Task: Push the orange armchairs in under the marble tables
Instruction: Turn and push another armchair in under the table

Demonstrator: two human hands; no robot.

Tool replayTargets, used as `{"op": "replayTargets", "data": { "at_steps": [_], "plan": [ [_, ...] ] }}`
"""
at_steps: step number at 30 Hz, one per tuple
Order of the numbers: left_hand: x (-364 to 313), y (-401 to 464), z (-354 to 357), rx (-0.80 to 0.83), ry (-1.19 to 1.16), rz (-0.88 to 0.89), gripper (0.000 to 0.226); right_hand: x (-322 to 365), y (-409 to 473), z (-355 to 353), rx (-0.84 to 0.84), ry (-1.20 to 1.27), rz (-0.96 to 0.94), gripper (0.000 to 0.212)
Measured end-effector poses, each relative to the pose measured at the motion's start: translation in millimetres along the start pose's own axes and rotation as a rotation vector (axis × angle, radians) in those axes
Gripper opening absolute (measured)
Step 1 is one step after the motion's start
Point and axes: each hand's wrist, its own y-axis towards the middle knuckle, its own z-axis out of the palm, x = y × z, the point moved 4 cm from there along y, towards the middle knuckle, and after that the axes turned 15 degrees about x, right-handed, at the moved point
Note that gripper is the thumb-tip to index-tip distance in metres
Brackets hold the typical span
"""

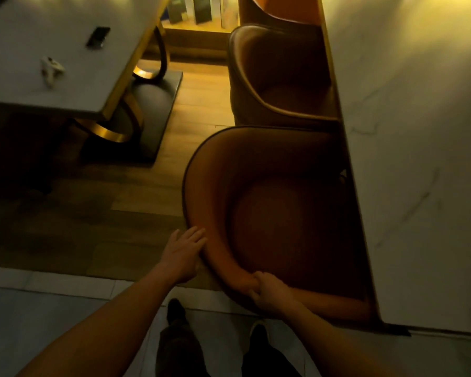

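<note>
Armchair [269, 213] | left hand [181, 254] flat on backrest | right hand [267, 293] grip clamped on rim

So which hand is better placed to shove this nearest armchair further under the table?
Probably the right hand: it grips the nearest armchair rim. The left hand only lies flat against it.

Both forearms are bare to the frame edge; no sleeves, watch or rings visible on the left hand [181, 255] or right hand [268, 293]. Dark trousers [176, 349] cover both legs. Below the hands, the left shoe [175, 308] appears dark; the right shoe [257, 331] shows a pale edge.
</note>
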Motion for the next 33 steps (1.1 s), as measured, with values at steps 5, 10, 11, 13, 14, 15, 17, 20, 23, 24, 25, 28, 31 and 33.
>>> {"op": "replayTargets", "data": {
  "at_steps": [5, 10, 11, 13, 14, 15, 17, 20, 23, 24, 25, 28, 31, 33],
  "plan": [
    [44.7, 3.4, -15.3, 0.009, 0.049, 0.146, 0.067, 71.9, 11.3, -18.1, -0.073, 0.104, -0.027, 0.051],
    [84.3, 8.6, -38.6, 0.04, 0.062, 0.247, 0.071, 114.6, 15.8, -32.3, -0.173, 0.148, 0.059, 0.053],
    [91.7, 9.9, -43.6, 0.051, 0.066, 0.262, 0.073, 121.0, 15.1, -34.6, -0.187, 0.158, 0.085, 0.055],
    [103.0, 13.5, -52.8, 0.064, 0.076, 0.283, 0.077, 130.7, 14.4, -38.7, -0.208, 0.178, 0.131, 0.062],
    [107.2, 15.9, -57.7, 0.071, 0.085, 0.291, 0.079, 135.0, 15.3, -40.6, -0.218, 0.19, 0.144, 0.066],
    [110.7, 18.7, -62.1, 0.08, 0.1, 0.298, 0.081, 139.5, 16.4, -42.3, -0.227, 0.203, 0.149, 0.067],
    [114.2, 26.0, -69.5, 0.091, 0.141, 0.312, 0.082, 148.2, 19.0, -46.1, -0.244, 0.23, 0.15, 0.064],
    [116.1, 40.0, -79.2, 0.075, 0.21, 0.344, 0.085, 157.7, 28.3, -52.4, -0.263, 0.288, 0.139, 0.063],
    [118.5, 58.1, -90.0, 0.059, 0.288, 0.384, 0.086, 165.9, 41.2, -63.9, -0.257, 0.35, 0.09, 0.062],
    [119.0, 64.4, -95.1, 0.057, 0.317, 0.393, 0.087, 167.7, 45.8, -68.8, -0.253, 0.369, 0.073, 0.062],
    [119.0, 70.8, -99.8, 0.061, 0.343, 0.4, 0.088, 168.5, 50.3, -73.9, -0.249, 0.39, 0.057, 0.062],
    [118.1, 90.2, -117.2, 0.085, 0.417, 0.413, 0.089, 166.4, 66.2, -89.9, -0.243, 0.452, 0.024, 0.066],
    [118.7, 107.2, -137.9, 0.095, 0.483, 0.436, 0.084, 163.9, 81.9, -103.1, -0.24, 0.479, 0.0, 0.067],
    [120.2, 115.8, -151.3, 0.107, 0.517, 0.452, 0.082, 164.4, 90.4, -110.1, -0.229, 0.516, -0.008, 0.069]
  ]
}}
